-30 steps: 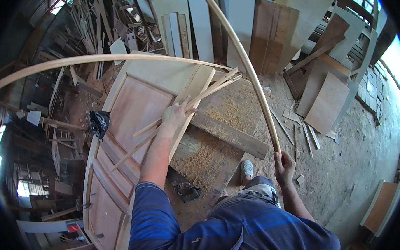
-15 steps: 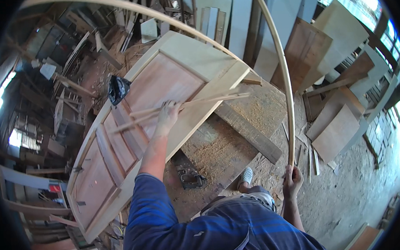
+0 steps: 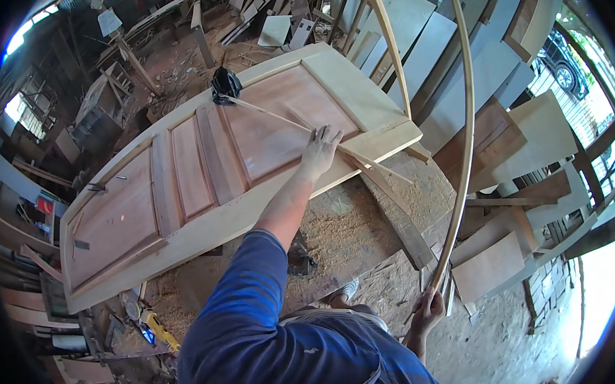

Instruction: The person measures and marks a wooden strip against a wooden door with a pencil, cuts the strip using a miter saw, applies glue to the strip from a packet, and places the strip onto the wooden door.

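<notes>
A panelled wooden door [image 3: 272, 187] lies flat across a workbench. My left hand [image 3: 321, 151] is over its near rail with the fingers stretched apart. Thin wooden strips [image 3: 265, 112] run beneath this hand, some jutting past the door's near edge. At the lower right, my right hand [image 3: 427, 312] is closed round the lower end of a long, thin wooden strip [image 3: 467, 114], which curves up to the top of the view. Another long strip [image 3: 391, 45] comes down from the top edge to the door's right end; whether the two join cannot be seen.
A black plastic bag [image 3: 225, 85] rests on the door's far edge. Sawdust covers the workbench [image 3: 344, 225], where a dark tool [image 3: 300, 255] is partly hidden by my arm. Boards [image 3: 496, 137] lean at the right. A yellow tool [image 3: 163, 332] sits at the lower left.
My left hand has moved toward the door's right end with the thin strips, and its fingers have spread. My right hand still grips the long strip. The view has turned.
</notes>
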A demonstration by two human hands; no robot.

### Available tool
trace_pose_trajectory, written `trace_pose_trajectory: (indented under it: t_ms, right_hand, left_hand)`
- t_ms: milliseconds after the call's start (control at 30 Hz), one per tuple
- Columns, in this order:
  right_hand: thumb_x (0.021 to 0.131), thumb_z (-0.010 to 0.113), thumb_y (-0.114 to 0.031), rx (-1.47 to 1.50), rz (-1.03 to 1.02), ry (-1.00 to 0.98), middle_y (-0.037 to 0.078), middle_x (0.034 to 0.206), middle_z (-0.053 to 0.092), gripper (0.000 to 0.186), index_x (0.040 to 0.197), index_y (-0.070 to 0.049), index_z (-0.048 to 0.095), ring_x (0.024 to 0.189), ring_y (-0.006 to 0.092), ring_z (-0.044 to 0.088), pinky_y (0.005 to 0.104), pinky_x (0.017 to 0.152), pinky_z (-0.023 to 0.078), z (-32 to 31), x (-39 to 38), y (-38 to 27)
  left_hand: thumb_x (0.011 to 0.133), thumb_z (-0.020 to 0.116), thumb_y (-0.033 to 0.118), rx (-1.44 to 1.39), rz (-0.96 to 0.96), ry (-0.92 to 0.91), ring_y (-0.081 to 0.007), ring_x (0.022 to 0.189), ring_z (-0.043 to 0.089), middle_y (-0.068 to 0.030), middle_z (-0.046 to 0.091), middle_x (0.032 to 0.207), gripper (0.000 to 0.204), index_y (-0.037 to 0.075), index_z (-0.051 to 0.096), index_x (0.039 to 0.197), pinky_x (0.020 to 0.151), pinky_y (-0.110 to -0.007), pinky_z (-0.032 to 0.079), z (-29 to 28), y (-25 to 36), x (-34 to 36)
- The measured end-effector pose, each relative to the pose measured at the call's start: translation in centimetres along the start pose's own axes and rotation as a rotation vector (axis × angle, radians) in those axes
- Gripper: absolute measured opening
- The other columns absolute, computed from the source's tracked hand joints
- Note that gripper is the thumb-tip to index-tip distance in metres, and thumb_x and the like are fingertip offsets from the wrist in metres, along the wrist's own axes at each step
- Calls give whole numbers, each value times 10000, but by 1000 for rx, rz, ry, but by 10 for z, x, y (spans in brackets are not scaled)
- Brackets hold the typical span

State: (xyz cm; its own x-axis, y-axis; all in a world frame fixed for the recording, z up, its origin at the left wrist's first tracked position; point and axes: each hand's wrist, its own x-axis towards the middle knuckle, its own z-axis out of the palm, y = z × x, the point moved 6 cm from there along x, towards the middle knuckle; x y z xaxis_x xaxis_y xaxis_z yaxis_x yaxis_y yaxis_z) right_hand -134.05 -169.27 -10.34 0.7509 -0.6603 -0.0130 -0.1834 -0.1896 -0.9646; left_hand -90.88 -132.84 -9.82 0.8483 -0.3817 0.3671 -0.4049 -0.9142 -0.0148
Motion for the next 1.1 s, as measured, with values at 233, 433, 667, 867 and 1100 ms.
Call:
trace_pose_trajectory:
  t_ms: [233,433,667,867,1100]
  right_hand:
    - [1144,493,-401,310,-162,93,-55,632,396,430,923,-44,588,514,40,342,230,470,252,-6,-36,-7]
    - [1111,430,-592,267,-491,-61,-25,669,402,591,901,-51,543,525,60,342,226,490,249,25,-50,-83]
    - [1092,554,-434,194,-556,-507,7,673,531,481,873,-16,651,541,73,432,279,482,312,130,-91,-87]
    - [1060,645,-383,-383,-427,-803,10,646,563,433,894,11,717,567,75,478,300,490,354,209,-159,1]
    - [1053,684,-349,-585,-392,-869,12,581,538,413,908,33,742,553,79,453,313,490,347,241,-240,15]
  left_hand:
    - [924,770,164,-691,-116,236,-413,1307,595,-221,602,1441,493,106,612,1387,1105,-515,514,-71,49,-125]
    - [950,784,115,-1305,-68,180,-203,814,737,-71,748,864,84,45,739,941,735,-339,580,-246,74,-221]
    - [923,795,506,-2237,701,154,-194,847,705,-73,723,925,532,-7,693,1022,768,-330,536,-462,63,-302]
    - [884,816,496,-2413,1028,30,-244,974,711,-151,704,1131,740,-68,603,1313,830,-354,557,-518,57,-371]
    - [895,809,481,-2433,1101,201,-264,978,706,-191,695,1117,758,-99,605,1338,827,-362,559,-528,41,-425]
